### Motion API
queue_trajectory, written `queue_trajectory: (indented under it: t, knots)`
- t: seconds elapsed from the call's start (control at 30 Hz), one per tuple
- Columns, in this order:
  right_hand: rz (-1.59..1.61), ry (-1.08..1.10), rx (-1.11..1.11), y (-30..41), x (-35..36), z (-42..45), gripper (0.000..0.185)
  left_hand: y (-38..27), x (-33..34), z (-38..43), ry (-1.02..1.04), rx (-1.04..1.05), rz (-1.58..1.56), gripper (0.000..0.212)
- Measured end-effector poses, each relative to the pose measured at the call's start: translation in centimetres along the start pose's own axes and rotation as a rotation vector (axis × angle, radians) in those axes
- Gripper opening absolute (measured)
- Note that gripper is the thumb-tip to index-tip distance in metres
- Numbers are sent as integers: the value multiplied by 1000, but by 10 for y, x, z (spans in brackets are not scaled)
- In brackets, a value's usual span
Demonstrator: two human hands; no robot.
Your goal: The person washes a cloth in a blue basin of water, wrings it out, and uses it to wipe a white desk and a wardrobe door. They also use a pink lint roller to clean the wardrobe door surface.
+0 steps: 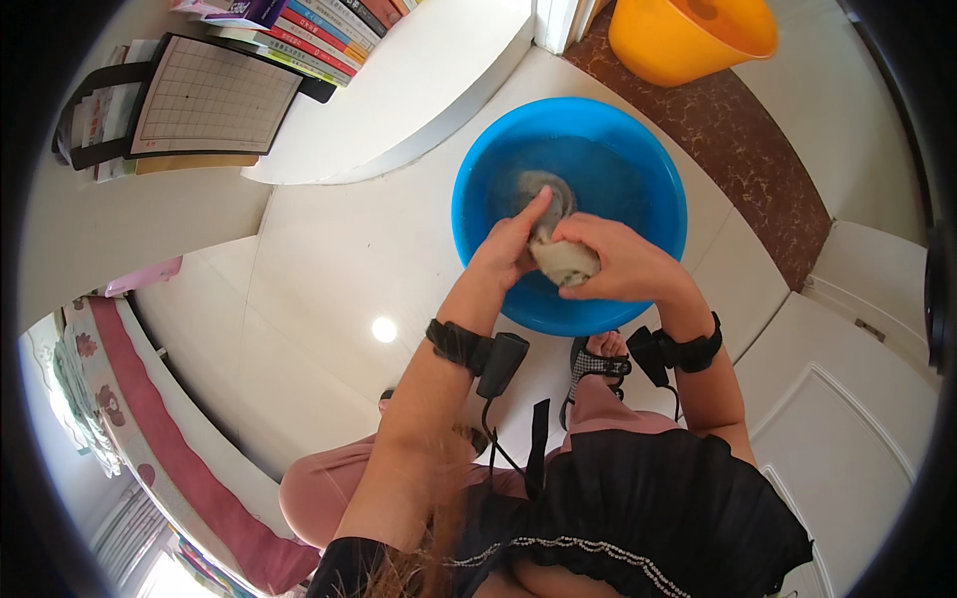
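Observation:
A blue plastic basin (568,318) with water in it stands on the floor before me. Over it, both my hands grip a wet, light grey-beige cloth (564,258). My left hand (512,239) closes around the cloth's left side, its thumb pointing up along it. From the right, my right hand (617,258) wraps a bunched part of the same cloth, which sticks out between thumb and fingers. Another part of the cloth trails away beyond my fingers into the water. Part of the cloth is hidden by my hands, so its full shape cannot be seen.
An orange bucket (673,45) stands at the upper right by a dark red marbled floor strip (755,149). Books (314,37) and a gridded board (217,97) rest at the upper left on a white curved ledge (404,97). A white panelled door (830,396) is at right.

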State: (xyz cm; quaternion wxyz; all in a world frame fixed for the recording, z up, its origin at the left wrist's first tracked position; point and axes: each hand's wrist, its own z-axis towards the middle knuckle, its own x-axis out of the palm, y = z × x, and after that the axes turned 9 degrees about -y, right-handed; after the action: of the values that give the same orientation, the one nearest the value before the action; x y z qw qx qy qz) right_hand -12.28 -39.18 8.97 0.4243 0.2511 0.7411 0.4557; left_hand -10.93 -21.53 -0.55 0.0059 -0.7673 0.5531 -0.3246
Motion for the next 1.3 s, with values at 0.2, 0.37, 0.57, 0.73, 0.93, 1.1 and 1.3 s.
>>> queue_trajectory:
  t: [0.2,0.37,0.57,0.73,0.93,1.1,1.3]
  knots:
    - [342,95,103,-3,-18,-3,50,-5,3,-12,12,70,171,51]
    - [746,-224,428,-45,-11,2,48,-14,12,-30,44,32,101,57]
    - [1145,-458,334,-61,18,15,73,-20,27,-46,210,-46,-206,75]
    - [1511,-375,277,-60,39,28,63,-11,33,-45,72,-54,-21,71]
    - [1147,-466,472,-70,46,46,46,5,10,-22,70,-33,465,68]
    - [889,-623,464,-70,58,59,42,-6,23,-35,-13,107,816,96]
    - [747,-757,556,-69,63,66,35,17,24,-30,-275,696,1397,106]
